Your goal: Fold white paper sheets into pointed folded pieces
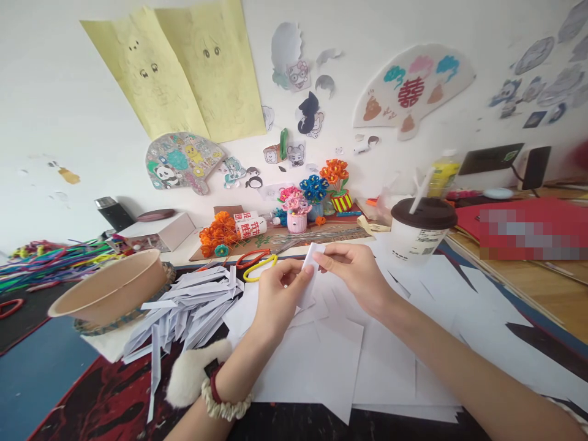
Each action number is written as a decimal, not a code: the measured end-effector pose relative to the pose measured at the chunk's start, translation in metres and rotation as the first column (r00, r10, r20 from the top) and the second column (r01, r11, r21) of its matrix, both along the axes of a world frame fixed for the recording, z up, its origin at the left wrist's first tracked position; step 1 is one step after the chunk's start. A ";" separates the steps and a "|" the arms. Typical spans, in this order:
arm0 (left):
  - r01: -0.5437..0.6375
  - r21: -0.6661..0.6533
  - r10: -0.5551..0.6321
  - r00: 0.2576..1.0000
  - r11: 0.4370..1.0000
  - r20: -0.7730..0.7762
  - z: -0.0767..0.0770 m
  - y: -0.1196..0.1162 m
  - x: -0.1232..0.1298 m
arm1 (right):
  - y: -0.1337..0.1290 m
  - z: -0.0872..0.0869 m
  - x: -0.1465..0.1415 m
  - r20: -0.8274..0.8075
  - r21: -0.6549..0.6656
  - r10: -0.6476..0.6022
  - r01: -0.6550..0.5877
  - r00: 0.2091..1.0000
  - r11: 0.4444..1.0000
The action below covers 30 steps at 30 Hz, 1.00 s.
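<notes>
Between both hands, a small folded strip of white paper (310,272) is held up over the table. My left hand (283,291) is closed, its thumb pressed on the lower part of the strip. My right hand (351,269) pinches the strip near its upper right edge with thumb and fingers. Loose white paper sheets (331,361) lie beneath the hands. Left of them is a heap of folded white paper strips (195,306), one of which points toward the front edge.
A beige bowl (110,288) stands at left. Red- and yellow-handled scissors (260,267) lie behind the hands. A lidded drink cup with a straw (420,236) stands behind right. Pipe-cleaner flowers (296,202) line the wall; a white fluffy thing (184,373) lies by my left wrist.
</notes>
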<state>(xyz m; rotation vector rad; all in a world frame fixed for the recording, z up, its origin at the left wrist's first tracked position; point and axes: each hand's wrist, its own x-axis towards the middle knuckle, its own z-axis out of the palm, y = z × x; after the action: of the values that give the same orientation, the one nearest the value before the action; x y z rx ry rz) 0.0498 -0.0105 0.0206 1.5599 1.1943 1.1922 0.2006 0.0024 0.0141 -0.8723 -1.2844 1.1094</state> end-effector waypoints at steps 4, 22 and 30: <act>0.018 -0.012 -0.018 1.000 1.000 0.004 0.001 0.000 0.000 | 0.001 0.000 0.000 0.000 -0.004 -0.006 0.006 1.000 1.000; 0.047 0.064 -0.037 0.988 0.997 -0.150 0.008 -0.001 -0.001 | -0.002 0.006 0.001 0.009 -0.007 -0.027 0.027 1.000 1.000; 0.219 -0.198 -0.236 0.970 0.955 -0.066 -0.002 0.006 -0.004 | 0.003 0.010 0.008 -0.027 -0.066 -0.083 0.082 0.996 0.994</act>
<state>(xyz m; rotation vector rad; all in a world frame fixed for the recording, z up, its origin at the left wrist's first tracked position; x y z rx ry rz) 0.0457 -0.0048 0.0189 1.5701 1.1148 0.8422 0.2091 0.0052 0.0238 -0.9456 -1.1829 1.0999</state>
